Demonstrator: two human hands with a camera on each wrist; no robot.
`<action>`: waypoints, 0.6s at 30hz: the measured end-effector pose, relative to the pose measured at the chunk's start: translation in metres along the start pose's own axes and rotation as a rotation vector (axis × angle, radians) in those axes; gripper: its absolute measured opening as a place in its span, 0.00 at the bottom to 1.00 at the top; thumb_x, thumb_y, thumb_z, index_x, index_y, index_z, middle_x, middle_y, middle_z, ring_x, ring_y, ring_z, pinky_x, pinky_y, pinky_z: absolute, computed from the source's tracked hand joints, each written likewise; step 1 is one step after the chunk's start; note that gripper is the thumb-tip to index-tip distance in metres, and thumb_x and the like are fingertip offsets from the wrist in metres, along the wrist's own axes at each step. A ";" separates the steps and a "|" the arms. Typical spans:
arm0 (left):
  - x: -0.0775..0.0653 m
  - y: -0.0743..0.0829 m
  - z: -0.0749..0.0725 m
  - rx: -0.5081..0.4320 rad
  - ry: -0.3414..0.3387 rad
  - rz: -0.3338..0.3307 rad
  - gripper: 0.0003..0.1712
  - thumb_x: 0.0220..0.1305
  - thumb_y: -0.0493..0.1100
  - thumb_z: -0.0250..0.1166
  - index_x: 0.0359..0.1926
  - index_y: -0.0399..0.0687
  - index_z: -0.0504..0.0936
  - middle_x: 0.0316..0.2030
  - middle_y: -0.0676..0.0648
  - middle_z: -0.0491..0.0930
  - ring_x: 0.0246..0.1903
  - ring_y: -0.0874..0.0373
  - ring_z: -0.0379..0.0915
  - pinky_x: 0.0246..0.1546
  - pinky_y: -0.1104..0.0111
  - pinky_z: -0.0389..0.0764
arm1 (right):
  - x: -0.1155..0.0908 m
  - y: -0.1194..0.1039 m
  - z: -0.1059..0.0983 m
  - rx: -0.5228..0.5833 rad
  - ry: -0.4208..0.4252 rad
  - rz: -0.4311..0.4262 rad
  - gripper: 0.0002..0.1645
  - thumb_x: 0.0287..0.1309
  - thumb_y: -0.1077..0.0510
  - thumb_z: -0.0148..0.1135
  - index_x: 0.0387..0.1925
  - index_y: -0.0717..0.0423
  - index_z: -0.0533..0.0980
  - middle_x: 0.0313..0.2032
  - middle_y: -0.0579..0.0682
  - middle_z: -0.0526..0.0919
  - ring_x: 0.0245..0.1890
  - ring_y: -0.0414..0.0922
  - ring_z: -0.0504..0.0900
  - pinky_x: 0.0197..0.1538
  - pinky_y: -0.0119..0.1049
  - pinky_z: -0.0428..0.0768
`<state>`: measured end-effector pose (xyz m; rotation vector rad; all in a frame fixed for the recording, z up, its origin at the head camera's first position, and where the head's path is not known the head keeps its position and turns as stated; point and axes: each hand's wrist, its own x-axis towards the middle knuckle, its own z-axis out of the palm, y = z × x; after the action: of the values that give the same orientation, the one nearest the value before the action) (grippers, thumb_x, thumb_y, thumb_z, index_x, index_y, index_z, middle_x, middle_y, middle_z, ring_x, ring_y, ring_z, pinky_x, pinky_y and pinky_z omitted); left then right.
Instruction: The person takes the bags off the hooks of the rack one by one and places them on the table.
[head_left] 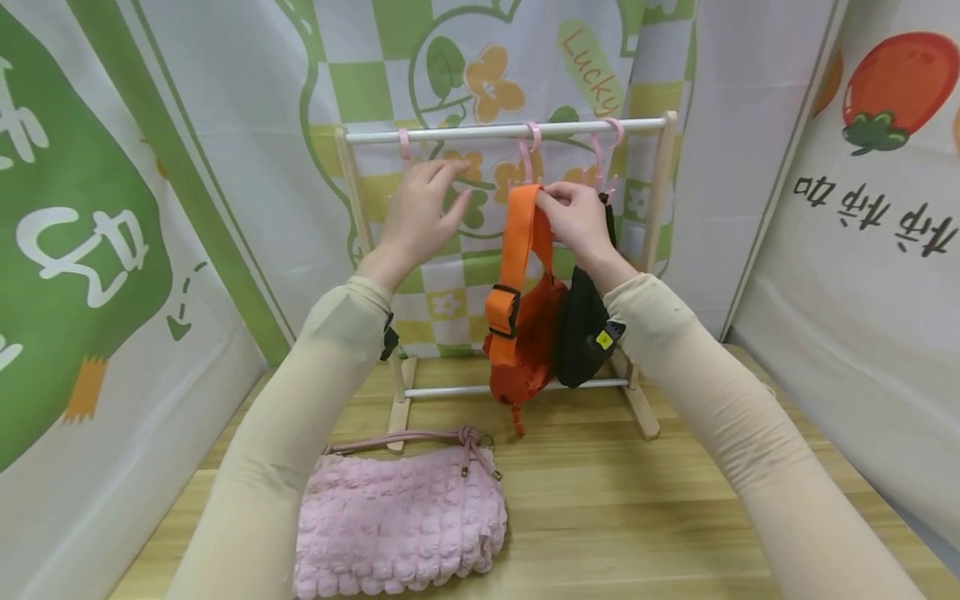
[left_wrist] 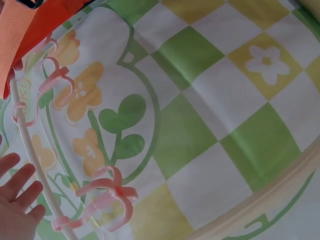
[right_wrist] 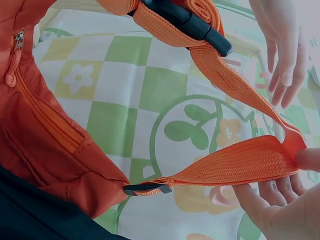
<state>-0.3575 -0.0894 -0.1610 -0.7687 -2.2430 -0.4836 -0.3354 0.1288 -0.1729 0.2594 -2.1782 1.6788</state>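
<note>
Fingers of the right hand (head_left: 581, 218) pinch an orange strap (head_left: 517, 242)

On the tabletop (head_left: 600, 517), a rack (head_left: 660, 192) stands toward the far edge; a pink bag (head_left: 397, 521) lies nearer the front, toward the left edge. An orange bag (head_left: 538, 325) hangs by the pinched strap before the rack, with a black bag (head_left: 580, 337) beside it toward the right edge. The left hand (head_left: 422, 208) holds nothing, its fingers loosely parted near the pink hook (head_left: 405, 145) at the rail's (head_left: 465, 133) left. Whether the strap touches the middle hook (head_left: 527, 160) is unclear.

Zippered orange fabric bag (head_left: 536, 333), black-buckled; black fabric bag (head_left: 579, 329), right; puckered pink fabric bag (head_left: 397, 521), near left; far cloth backdrop (head_left: 360, 92), chequered in green, white and yellow, printed with orange flowers.
</note>
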 end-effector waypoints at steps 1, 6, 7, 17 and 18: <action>-0.003 -0.001 0.001 -0.004 0.004 0.002 0.24 0.69 0.50 0.53 0.63 0.47 0.71 0.60 0.45 0.73 0.62 0.51 0.64 0.68 0.62 0.60 | 0.000 0.000 0.001 -0.009 0.001 -0.003 0.17 0.64 0.52 0.55 0.47 0.57 0.80 0.37 0.50 0.84 0.28 0.38 0.81 0.39 0.38 0.84; -0.016 -0.003 0.002 -0.042 0.021 -0.002 0.23 0.69 0.48 0.54 0.61 0.44 0.73 0.57 0.43 0.75 0.59 0.50 0.67 0.64 0.59 0.65 | -0.002 -0.002 0.006 -0.030 -0.002 -0.026 0.17 0.65 0.53 0.54 0.48 0.57 0.80 0.42 0.55 0.85 0.31 0.39 0.82 0.39 0.37 0.84; -0.018 -0.004 0.002 -0.050 0.022 -0.003 0.23 0.69 0.48 0.54 0.60 0.43 0.73 0.56 0.42 0.75 0.59 0.49 0.67 0.63 0.59 0.65 | -0.002 -0.002 0.007 -0.033 -0.001 -0.034 0.17 0.65 0.53 0.54 0.48 0.57 0.80 0.43 0.56 0.85 0.31 0.39 0.82 0.39 0.37 0.84; -0.045 0.000 0.005 -0.083 0.011 -0.031 0.24 0.68 0.51 0.56 0.58 0.42 0.75 0.54 0.42 0.76 0.58 0.48 0.68 0.63 0.57 0.66 | -0.005 -0.003 0.011 -0.054 0.020 -0.080 0.16 0.64 0.53 0.56 0.48 0.57 0.81 0.44 0.56 0.85 0.33 0.39 0.83 0.37 0.35 0.83; -0.047 0.000 0.005 -0.086 0.009 -0.033 0.24 0.67 0.52 0.56 0.58 0.42 0.75 0.54 0.42 0.76 0.58 0.48 0.67 0.63 0.57 0.66 | -0.005 -0.004 0.012 -0.059 0.020 -0.083 0.16 0.64 0.54 0.56 0.48 0.58 0.81 0.44 0.56 0.85 0.34 0.40 0.83 0.37 0.34 0.82</action>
<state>-0.3332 -0.1046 -0.1985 -0.7721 -2.2415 -0.6012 -0.3316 0.1163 -0.1743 0.3120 -2.1679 1.5634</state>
